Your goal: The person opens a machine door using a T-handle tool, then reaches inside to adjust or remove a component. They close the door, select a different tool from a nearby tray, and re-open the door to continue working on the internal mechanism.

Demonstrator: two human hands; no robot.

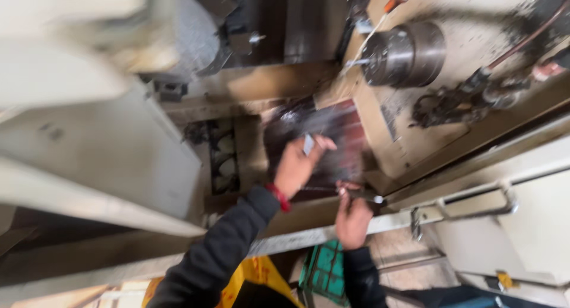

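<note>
Dark-sleeved arms rise from below. Left hand (295, 165) pinches a small pale flat piece (308, 144) at fingertips — judged light, stiff, best held by its edges — over the dark machine bed (344, 130). Right hand (352, 218) curls around a slim tool (363, 195). Steel chuck (405, 54) crowds upper right; open room lies toward the near rail (285, 241).

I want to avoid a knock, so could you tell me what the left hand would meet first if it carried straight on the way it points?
Probably the dark, wet-looking tray just beyond the left hand; blur leaves depth unclear.
</note>
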